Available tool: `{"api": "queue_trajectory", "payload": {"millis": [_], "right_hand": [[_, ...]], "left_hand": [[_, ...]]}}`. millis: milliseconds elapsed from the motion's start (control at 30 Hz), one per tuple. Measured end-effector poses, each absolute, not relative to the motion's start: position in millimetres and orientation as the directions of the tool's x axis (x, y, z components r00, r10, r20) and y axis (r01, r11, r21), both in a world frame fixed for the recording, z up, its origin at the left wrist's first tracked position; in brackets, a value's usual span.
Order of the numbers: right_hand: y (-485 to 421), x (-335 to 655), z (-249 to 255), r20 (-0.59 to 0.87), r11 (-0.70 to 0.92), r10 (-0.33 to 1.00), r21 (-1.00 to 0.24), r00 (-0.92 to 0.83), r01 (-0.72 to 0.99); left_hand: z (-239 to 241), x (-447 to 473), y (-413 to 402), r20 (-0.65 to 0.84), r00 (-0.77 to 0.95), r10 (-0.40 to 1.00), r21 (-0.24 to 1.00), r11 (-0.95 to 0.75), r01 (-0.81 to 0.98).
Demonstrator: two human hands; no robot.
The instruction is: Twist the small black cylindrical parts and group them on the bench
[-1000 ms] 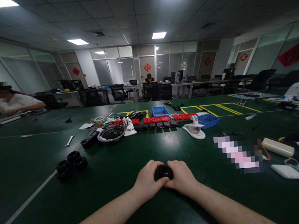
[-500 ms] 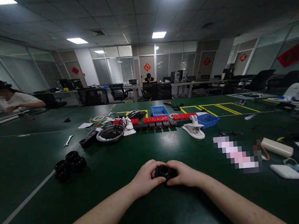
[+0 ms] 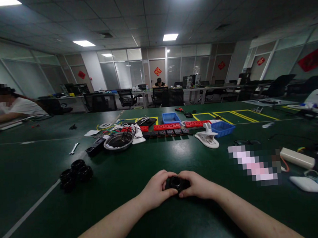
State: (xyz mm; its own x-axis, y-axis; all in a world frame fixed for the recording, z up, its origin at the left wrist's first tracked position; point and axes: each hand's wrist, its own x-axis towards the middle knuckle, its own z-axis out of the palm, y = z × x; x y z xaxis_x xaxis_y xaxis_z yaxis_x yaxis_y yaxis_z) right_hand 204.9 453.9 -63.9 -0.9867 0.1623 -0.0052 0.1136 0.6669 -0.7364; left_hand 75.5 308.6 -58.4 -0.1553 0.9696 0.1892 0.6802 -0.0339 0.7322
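At the near middle of the green table [image 3: 122,213], two hands pinch one black round part [image 3: 176,183]
From my remote seat I see that the left hand [image 3: 154,190] and right hand [image 3: 199,186] have changed since a second ago: then they lay low and cupped against the part, now the fingers curl in and the fingertips pinch it from both sides (whether it rests on the table or hangs just clear I cannot tell). I judge the work has passed from pressing down to a fingertip hold. Its round opening faces up and toward me. It is squat with no strong long axis, its widest span running left to right between the hands. A cluster of black rings [image 3: 75,174] lies well apart to the left
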Motion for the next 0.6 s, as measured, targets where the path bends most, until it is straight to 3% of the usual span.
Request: {"api": "queue_trajectory", "payload": {"millis": [200, 433, 500, 600], "right_hand": [[449, 203, -70, 0.026, 0.755, 0.263, -0.628, -0.964, 0.189], [430, 201, -71, 0.152, 0.896, 0.374, -0.315, -0.915, 0.314], [427, 201, -71, 0.154, 0.896, 0.389, -0.294, -0.908, 0.333], [431, 202, -70, 0.169, 0.882, 0.361, -0.381, -0.917, 0.277]], "left_hand": [[-58, 84, 304, 0.214, -0.204, 0.955, 0.702, -0.005, 0.713], [-64, 90, 304, 0.218, -0.319, 0.922, 0.685, 0.089, 0.723], [-64, 90, 304, 0.225, -0.328, 0.917, 0.675, 0.096, 0.732], [-61, 86, 305, 0.21, -0.297, 0.932, 0.67, 0.084, 0.737]]}}
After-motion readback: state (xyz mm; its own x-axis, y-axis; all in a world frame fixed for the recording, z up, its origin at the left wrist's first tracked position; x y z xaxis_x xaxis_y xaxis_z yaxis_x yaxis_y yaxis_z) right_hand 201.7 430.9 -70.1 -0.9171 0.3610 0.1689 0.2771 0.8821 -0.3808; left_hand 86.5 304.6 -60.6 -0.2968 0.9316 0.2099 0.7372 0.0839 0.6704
